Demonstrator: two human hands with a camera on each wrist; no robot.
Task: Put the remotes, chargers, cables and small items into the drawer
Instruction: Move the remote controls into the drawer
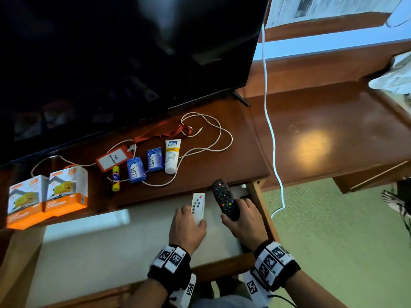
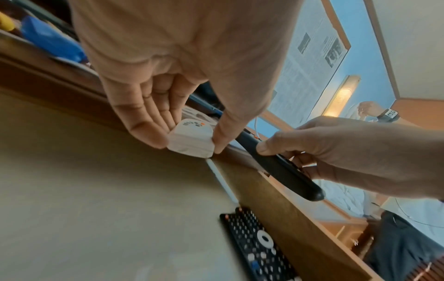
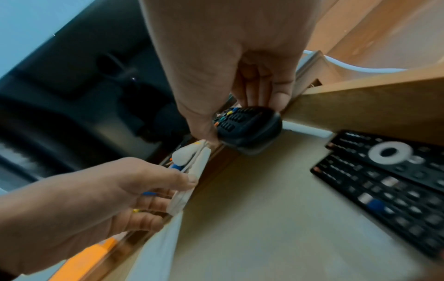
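Remotes are the items in hand: a small white rectangular remote [image 1: 198, 205] is gripped by the left hand [image 1: 188, 225], thumb on one side and fingers on the other, and a black oval-ended remote with coloured buttons [image 1: 224, 200] is clasped by the right hand [image 1: 243, 221], fingers curled round its lower half. Both are held over the far right corner of the open pale-lined wooden drawer [image 1: 124, 258], just below the front edge of the dark wooden desk [image 1: 240, 152], and neither appears set down yet. Two black button-covered remotes [image 3: 394, 171] already lie in the drawer along its right wall, seen only in the wrist views. Judged progress: early, with the remotes nearly dealt with. Outstanding on the desk are two orange-and-white charger boxes [image 1: 47, 194] at the front left edge, a long white cable [image 1: 206, 150] looping across the middle, an orange badge holder with lanyard [image 1: 111, 160], a yellow-and-blue glue stick [image 1: 115, 178], two blue soap packets [image 1: 144, 165] and a white tube of cream [image 1: 172, 155], all near the middle, in front of the black television screen [image 1: 124, 58]. A second white cable [image 1: 270, 130] hangs down past the desk's right edge; where it goes above the frame cannot be determined.
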